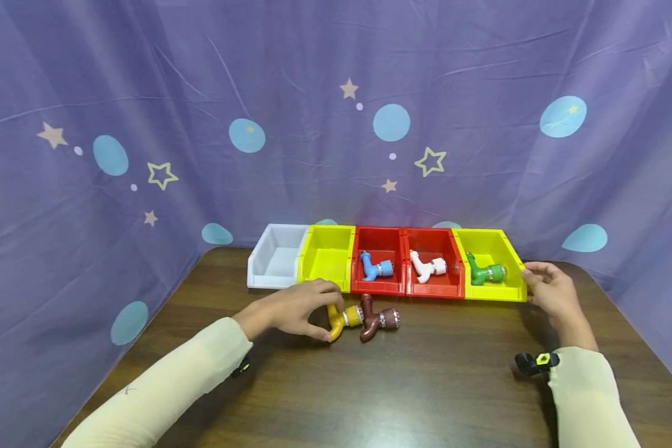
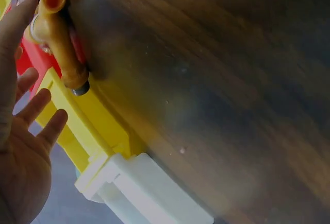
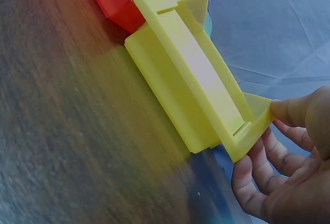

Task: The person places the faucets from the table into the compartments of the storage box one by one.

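Note:
My left hand (image 1: 308, 308) reaches around a yellow toy tap (image 1: 338, 320) on the table, its thumb near the tap's lower end and its fingers arched over the upper end. In the left wrist view those fingers (image 2: 44, 103) are spread, apart from the tap. A brown tap (image 1: 372, 320) lies just right of the yellow one. At the far right, my right hand (image 1: 554, 297) pinches the side wall of the right-hand yellow bin (image 3: 180, 54) between thumb and fingers. Inside that bin sits a green tap (image 1: 484, 272).
A row of joined bins runs along the table's back: a white bin (image 1: 257, 267), a yellow bin (image 1: 327, 239), a red bin (image 1: 378, 287) holding a blue tap (image 1: 372, 269), and another red bin (image 1: 434, 290) holding a white tap (image 1: 424, 267). A purple curtain (image 1: 313, 74) hangs behind.

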